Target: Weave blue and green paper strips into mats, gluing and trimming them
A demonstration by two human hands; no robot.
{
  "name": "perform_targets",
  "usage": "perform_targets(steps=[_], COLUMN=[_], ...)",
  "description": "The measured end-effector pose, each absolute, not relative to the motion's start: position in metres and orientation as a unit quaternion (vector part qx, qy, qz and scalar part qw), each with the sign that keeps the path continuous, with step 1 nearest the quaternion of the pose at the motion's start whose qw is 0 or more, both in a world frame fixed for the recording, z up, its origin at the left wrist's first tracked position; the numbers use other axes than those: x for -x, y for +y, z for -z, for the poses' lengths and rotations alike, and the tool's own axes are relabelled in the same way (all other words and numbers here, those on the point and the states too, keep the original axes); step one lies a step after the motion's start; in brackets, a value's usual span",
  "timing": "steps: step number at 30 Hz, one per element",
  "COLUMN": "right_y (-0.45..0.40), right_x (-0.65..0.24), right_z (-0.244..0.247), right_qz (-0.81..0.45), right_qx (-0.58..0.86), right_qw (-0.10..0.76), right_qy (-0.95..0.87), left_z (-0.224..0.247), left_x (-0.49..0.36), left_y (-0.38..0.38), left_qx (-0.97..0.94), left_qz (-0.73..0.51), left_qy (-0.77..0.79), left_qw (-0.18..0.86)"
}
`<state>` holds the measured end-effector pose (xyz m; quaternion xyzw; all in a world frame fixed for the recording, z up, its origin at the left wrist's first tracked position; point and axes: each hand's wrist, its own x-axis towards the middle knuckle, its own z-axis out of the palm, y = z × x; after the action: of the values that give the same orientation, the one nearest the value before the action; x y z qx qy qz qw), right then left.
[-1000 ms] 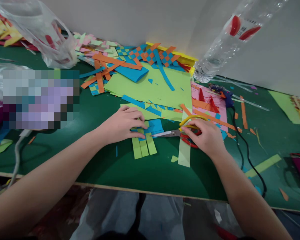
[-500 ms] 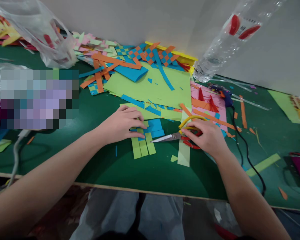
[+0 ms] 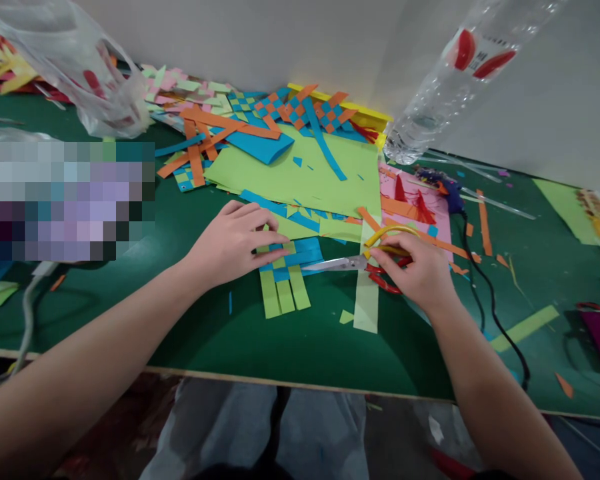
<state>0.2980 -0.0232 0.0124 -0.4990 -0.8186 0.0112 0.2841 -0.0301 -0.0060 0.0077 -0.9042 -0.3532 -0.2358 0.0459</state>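
A small weave of blue and green paper strips [image 3: 285, 271] lies flat on the green table. My left hand [image 3: 240, 241] bends over its upper left side, with the thumb and fingertips at the strips. Part of the weave is hidden beneath those fingers. In my right hand [image 3: 417, 270] is a pair of scissors [image 3: 333, 264] with yellow and red handles. Its blades look closed and point left, the tip over the blue strip ends at the weave's right side. A pale green strip [image 3: 367, 307] passes under the scissors.
Green paper sheets [image 3: 305, 173] lie behind the hands, with woven orange-and-blue pieces [image 3: 333, 115] farther back. A plastic bottle [image 3: 445, 87] leans against the wall on the right. A black cable [image 3: 495, 293] curves along the right. At left hangs a clear plastic bag [image 3: 105, 87].
The scissors have swung slightly so the tip sits higher, over the blue strips instead of the green ends. My left hand has shifted a little up and left, its thumb higher on the weave.
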Motion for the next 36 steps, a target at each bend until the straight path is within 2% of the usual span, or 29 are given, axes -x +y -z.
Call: perform_targets(steps=[4, 13, 23, 36], right_y=[-0.022, -0.028, -0.026, -0.022], right_x=[-0.299, -0.288, -0.284, -0.293], right_z=[-0.010, -0.010, -0.004, -0.007], right_qz=[0.034, -0.022, 0.024, -0.047], right_qx=[0.518, 0.575, 0.484, 0.473], right_qw=[0.284, 0.249, 0.243, 0.224], right_qy=[-0.806, -0.779, -0.840, -0.851], left_z=[-0.004, -0.002, 0.003, 0.006], left_x=[0.030, 0.028, 0.031, 0.032], left_y=[-0.005, -0.004, -0.001, -0.001], left_qx=[0.918, 0.918, 0.912, 0.900], left_qz=[0.189, 0.169, 0.176, 0.190], left_qy=[-0.346, -0.356, -0.370, -0.392], left_qw=[0.049, 0.034, 0.008, -0.026])
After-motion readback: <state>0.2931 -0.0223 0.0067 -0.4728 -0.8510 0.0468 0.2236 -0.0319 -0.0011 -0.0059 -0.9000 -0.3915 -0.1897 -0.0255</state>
